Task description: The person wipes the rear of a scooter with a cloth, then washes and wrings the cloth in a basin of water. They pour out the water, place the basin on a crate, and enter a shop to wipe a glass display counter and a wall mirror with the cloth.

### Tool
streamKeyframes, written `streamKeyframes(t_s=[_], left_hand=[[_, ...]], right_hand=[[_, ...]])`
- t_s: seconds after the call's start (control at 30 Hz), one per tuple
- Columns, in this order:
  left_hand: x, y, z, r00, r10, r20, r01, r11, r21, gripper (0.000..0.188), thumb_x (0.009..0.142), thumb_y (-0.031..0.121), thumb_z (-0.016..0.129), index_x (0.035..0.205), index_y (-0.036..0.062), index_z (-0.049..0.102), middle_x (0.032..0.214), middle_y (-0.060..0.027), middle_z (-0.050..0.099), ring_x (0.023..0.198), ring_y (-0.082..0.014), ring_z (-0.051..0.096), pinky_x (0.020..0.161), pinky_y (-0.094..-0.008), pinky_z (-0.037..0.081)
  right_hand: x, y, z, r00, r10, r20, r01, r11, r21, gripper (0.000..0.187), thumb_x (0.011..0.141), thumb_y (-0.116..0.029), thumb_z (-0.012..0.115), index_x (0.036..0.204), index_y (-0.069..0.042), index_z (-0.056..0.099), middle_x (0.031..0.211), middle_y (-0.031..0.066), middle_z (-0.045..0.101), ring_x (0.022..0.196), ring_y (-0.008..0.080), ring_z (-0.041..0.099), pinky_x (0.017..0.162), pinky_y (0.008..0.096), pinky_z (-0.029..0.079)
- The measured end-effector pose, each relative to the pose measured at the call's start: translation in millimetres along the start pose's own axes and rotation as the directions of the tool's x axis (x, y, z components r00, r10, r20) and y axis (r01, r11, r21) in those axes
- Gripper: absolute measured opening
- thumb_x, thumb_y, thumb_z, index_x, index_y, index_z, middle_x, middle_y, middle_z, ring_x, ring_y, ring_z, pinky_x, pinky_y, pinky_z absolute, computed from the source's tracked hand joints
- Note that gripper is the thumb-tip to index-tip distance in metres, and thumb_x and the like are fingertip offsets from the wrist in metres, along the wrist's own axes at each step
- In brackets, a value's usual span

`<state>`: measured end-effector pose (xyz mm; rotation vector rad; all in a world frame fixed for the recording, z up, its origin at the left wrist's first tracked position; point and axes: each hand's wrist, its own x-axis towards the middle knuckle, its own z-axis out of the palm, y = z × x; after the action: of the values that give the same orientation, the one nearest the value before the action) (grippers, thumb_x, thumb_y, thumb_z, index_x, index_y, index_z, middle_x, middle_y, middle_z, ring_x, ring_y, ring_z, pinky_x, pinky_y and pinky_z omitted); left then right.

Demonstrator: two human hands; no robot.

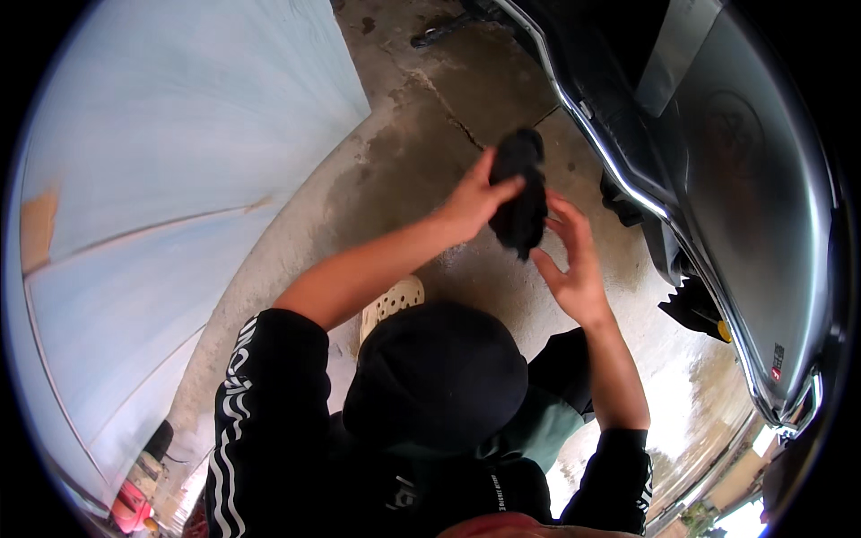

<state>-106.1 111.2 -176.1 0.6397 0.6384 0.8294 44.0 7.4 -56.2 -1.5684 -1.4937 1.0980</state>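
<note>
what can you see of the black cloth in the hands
The black cloth is a soft, crumpled, bunched wad with dark folds and no visible pattern, looking like fabric. It hangs roughly upright in the air above the wet concrete ground, beside the dark vehicle with its chrome trim. The left hand pinches its upper part, thumb across the front. The right hand is open with spread fingers at its lower right side, touching it or nearly so.

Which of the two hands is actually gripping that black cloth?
The left hand pinches the black cloth between thumb and fingers. The right hand is spread open beside its lower end.
</note>
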Motion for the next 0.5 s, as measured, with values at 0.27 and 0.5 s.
streamKeyframes(t_s=[0.27,0.5], left_hand=[[269.1,165.9,-85.7,0.628,0.354,-0.693,-0.477,0.879,0.017,0.037,0.097,0.004,0.060,0.132,0.0114,0.048,0.115,-0.0105,0.063,0.103,-0.0224,0.061,0.084,-0.0421,0.053],[231.1,49.4,-17.3,0.634,0.749,-0.193,-0.484,0.579,0.656,0.050,0.093,-0.001,0.057,0.142,-0.0010,0.044,0.137,-0.0230,0.048,0.129,-0.0362,0.049,0.110,-0.0404,0.038]], right_hand=[[-102.8,2.7,-63.6,0.919,0.393,-0.033,-0.391,0.919,0.046,0.039,0.096,0.011,0.060,0.132,0.000,0.053,0.109,0.0102,0.070,0.100,0.0181,0.070,0.094,0.0311,0.054],[-183.6,-2.6,-72.2,0.759,0.634,-0.146,-0.598,0.768,0.228,0.029,0.095,0.013,0.056,0.122,0.003,0.058,0.099,0.0120,0.071,0.091,0.0177,0.070,0.086,0.0307,0.058]])
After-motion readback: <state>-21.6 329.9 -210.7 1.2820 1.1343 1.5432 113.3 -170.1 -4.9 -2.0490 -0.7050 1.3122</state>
